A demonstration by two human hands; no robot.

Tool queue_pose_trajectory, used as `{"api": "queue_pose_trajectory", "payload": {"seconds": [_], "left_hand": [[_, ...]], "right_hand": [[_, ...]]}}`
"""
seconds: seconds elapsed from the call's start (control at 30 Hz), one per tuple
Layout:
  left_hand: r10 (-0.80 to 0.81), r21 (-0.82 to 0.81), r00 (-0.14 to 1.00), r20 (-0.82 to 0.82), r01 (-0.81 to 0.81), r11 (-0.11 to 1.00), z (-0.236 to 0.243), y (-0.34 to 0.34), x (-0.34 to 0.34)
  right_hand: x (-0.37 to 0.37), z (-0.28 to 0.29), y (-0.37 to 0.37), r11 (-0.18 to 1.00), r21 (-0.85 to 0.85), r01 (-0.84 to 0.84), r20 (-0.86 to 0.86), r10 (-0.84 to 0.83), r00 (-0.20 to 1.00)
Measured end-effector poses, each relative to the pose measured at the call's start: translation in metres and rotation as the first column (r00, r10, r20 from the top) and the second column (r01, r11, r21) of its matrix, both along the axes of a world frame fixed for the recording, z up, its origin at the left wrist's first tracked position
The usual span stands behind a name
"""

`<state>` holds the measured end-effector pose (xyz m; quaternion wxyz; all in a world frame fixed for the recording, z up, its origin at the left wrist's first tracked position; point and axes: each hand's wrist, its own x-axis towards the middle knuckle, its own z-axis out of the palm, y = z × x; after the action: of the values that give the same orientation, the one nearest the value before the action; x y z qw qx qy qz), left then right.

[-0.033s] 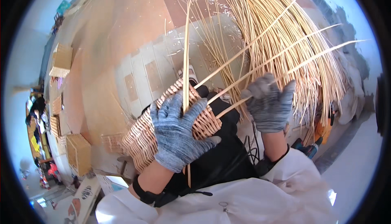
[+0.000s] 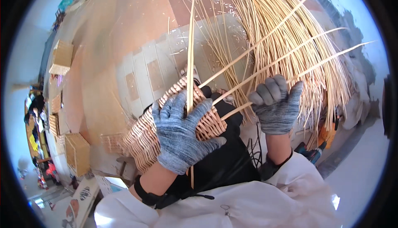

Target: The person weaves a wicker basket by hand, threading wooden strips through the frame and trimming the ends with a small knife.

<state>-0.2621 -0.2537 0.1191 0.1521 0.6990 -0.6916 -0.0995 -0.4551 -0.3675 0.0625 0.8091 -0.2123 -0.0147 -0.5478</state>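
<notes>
A woven wicker basket of light brown rods rests over my lap, tilted. My left hand, in a grey knit glove, lies over it with fingers and thumb spread. A pale upright cane runs between those fingers and shows again below the hand. Three long rods stick out of the basket's right end toward the upper right. My right hand, gloved too, has its fingers curled around the lowest rod, with the thumb held up. The upper rod and middle rod pass above that hand, apart from it.
A large heap of loose cane covers the floor at upper right. Finished-looking baskets stand along the left, with a cluttered shelf behind. A power tool lies at right, near black cables. Pale chips litter the floor.
My right hand has shifted slightly, and its curled fingers show more sharply around the rod. My left hand keeps its place on the basket.
</notes>
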Motion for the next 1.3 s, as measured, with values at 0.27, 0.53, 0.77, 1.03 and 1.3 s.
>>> {"api": "queue_pose_trajectory", "payload": {"seconds": [0.27, 0.53, 0.77, 1.03, 1.3], "left_hand": [[0.003, -0.182, 0.996, -0.089, -0.020, 0.983, -0.003, -0.005, -0.003], [0.010, -0.220, 0.988, -0.153, -0.043, 0.974, -0.009, 0.000, -0.005], [0.005, -0.168, 0.992, -0.124, -0.026, 0.986, -0.007, 0.000, 0.010], [0.045, 0.027, 0.668, -0.743, -0.038, 0.999, -0.020, 0.018, 0.070], [0.236, 0.249, 0.283, -0.930, 0.011, 0.969, -0.035, 0.008, 0.116]], "right_hand": [[0.011, 0.014, -0.012, 0.990, 0.129, -0.056, 0.108, 0.042, 0.993], [0.049, 0.014, 0.024, 0.969, 0.159, -0.187, 0.107, 0.172, 0.979], [0.052, 0.019, 0.062, 0.972, -0.042, 0.229, -0.267, -0.232, 0.935], [0.016, 0.015, 0.037, 0.985, 0.093, -0.143, -0.450, 0.170, 0.877], [0.042, 0.031, 0.032, 0.932, 0.345, -0.115, -0.556, 0.301, 0.775]]}}
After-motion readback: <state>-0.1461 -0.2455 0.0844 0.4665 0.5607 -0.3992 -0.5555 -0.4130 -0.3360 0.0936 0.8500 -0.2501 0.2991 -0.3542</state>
